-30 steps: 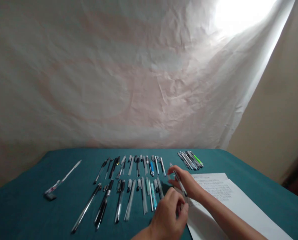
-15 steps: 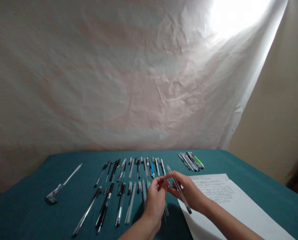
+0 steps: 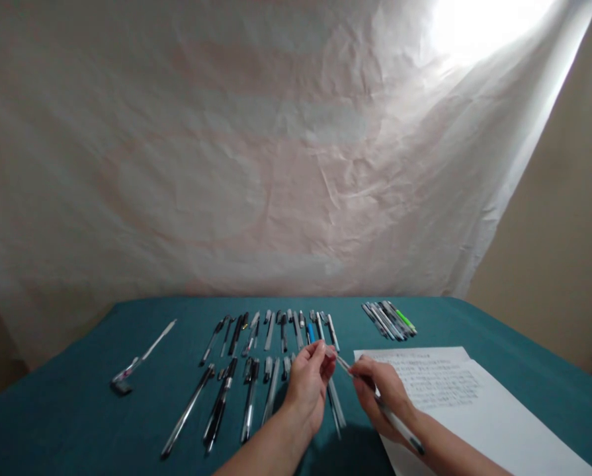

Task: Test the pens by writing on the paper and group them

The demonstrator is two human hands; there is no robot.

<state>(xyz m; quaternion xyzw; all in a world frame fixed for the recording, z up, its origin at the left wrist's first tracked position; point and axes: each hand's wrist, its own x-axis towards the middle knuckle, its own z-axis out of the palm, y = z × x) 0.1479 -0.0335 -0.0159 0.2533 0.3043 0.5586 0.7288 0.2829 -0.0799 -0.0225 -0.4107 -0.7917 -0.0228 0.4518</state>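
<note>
My left hand (image 3: 306, 383) is closed, pinching a small, pale, translucent piece that looks like a pen cap (image 3: 330, 352). Just to the right, my right hand (image 3: 383, 396) grips a pen (image 3: 399, 426) whose slim front end points up and left at that piece. Tip and cap are very close; whether they touch I cannot tell. The pen's dark rear end sticks out below my right wrist. Beneath and beyond my left hand lie pens in two rows, partly hidden by the hand and forearm, among them a clear pen (image 3: 336, 404).
A written-on white sheet (image 3: 499, 430) lies under my right forearm. Behind it is a bundle of pens (image 3: 389, 321), one bright green. A long white pen-like item (image 3: 144, 357) with a dark end rests at the left. The teal cloth (image 3: 87, 423) covers the table up to a hanging pale sheet (image 3: 216, 165).
The pen in my right hand has swung from pointing steeply up to aiming its front end at my left fingertips. My right hand has turned and moved right. The whole view has shifted slightly.
</note>
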